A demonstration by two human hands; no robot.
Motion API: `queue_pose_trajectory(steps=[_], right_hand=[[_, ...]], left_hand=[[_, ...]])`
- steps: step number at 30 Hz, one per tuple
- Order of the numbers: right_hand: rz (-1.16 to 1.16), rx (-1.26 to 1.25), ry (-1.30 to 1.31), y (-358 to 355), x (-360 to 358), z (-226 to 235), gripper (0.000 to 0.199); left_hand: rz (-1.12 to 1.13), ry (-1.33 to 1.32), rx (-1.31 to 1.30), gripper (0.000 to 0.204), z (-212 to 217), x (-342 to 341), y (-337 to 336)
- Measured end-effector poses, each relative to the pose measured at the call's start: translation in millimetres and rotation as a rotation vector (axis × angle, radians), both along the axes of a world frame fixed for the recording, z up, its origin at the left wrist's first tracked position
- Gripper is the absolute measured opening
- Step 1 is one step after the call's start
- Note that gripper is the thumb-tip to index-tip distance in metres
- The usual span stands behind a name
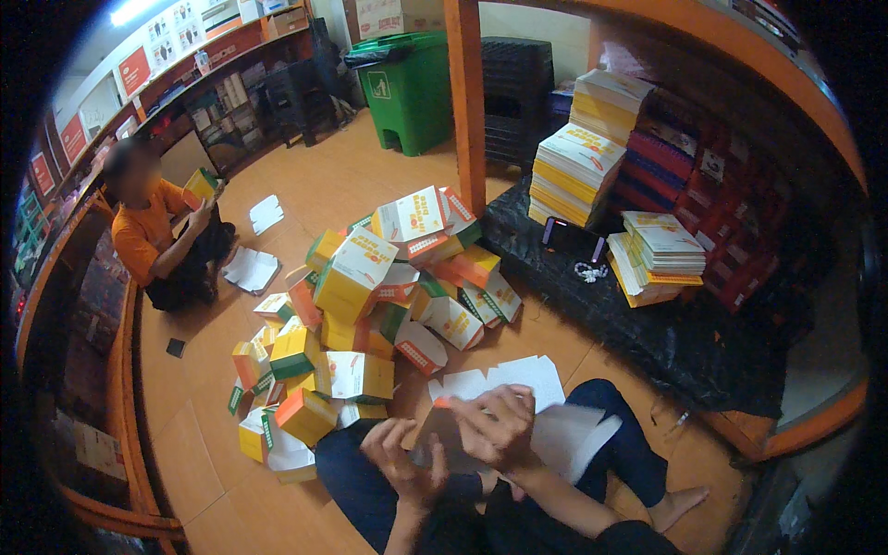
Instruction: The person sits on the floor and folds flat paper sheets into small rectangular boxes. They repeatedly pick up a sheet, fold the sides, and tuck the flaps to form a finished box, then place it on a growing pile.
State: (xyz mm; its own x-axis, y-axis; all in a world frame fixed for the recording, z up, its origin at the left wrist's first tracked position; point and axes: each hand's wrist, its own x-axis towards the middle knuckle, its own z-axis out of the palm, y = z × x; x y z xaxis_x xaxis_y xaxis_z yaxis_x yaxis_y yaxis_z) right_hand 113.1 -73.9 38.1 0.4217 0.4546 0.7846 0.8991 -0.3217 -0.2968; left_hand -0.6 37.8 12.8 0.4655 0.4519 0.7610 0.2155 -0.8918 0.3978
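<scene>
My left hand (404, 464) is raised over my lap with its fingers curved and apart, the thumb beside a shaded card panel. Close on its right, my right hand (499, 430) has bent fingers closed at the edge of a part-folded cardboard box (444, 437) with an orange edge. Motion blur and the fingers hide much of this box. Flat box blanks, white side up, lie about the right hand: one blank (534, 376) on the floor beyond it, another blank (575, 439) across my leg.
A heap of folded yellow, green, orange and white boxes (356, 273) lies ahead. Stacks of flat blanks (578, 162) stand on a black-covered platform at right, with a phone (572, 239) near its edge. A seated co-worker (162, 222) holds a box at left; a green bin (404, 92) stands behind.
</scene>
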Motion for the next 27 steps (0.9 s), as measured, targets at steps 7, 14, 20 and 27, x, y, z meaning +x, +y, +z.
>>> queue_pose_trajectory(steps=[7, 14, 20, 27], right_hand=[[0.11, 0.136, -0.001, -1, -25, 12, 0.044], [0.335, 0.219, 0.245, 6, -32, 18, 0.033], [0.503, 0.264, 0.562, -2, -25, 26, 0.022], [0.331, 0.385, 0.569, 5, -34, 24, 0.013]], left_hand=[[-0.38, -0.401, -0.782, 0.032, 13, 7, -30], [-0.456, -0.554, -1.021, 0.03, 16, -5, -13], [-0.493, -0.58, -1.047, 0.02, 6, -8, -16], [-0.505, -0.53, -1.124, 0.013, 7, -11, -21]])
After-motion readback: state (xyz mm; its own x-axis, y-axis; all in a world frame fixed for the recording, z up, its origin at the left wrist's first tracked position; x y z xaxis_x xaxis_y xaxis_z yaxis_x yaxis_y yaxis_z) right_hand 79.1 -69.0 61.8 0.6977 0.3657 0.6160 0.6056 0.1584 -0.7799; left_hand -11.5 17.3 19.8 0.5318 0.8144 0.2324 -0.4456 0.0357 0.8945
